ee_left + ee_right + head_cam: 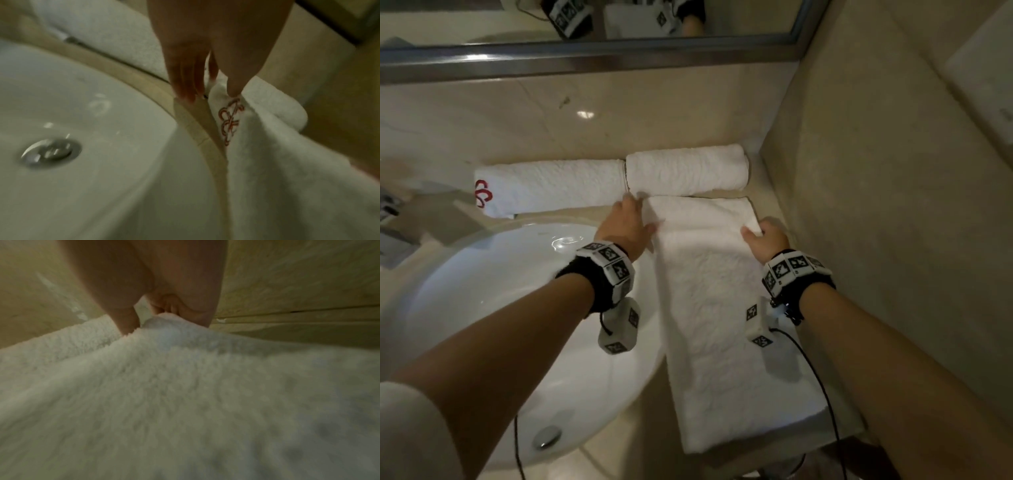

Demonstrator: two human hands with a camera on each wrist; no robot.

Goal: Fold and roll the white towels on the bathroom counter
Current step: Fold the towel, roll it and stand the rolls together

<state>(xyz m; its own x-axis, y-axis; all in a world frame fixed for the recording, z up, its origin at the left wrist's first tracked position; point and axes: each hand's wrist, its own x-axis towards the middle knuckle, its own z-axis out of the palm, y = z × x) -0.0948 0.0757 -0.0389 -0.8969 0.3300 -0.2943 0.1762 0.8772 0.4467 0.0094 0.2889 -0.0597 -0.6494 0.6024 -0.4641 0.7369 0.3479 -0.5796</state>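
Note:
A long folded white towel lies flat on the beige counter, right of the sink, and runs from the back towards me. My left hand is at its far left corner. In the left wrist view the thumb and fingers pinch a raised edge with red embroidery. My right hand grips the far right corner, its fingers curled round a bump of cloth. Two rolled white towels lie along the back: one with a red logo, another in the corner.
A white round sink with a chrome drain sits left of the towel. A beige wall stands close on the right. A framed mirror runs along the back. Wrist cables hang over the towel's near end.

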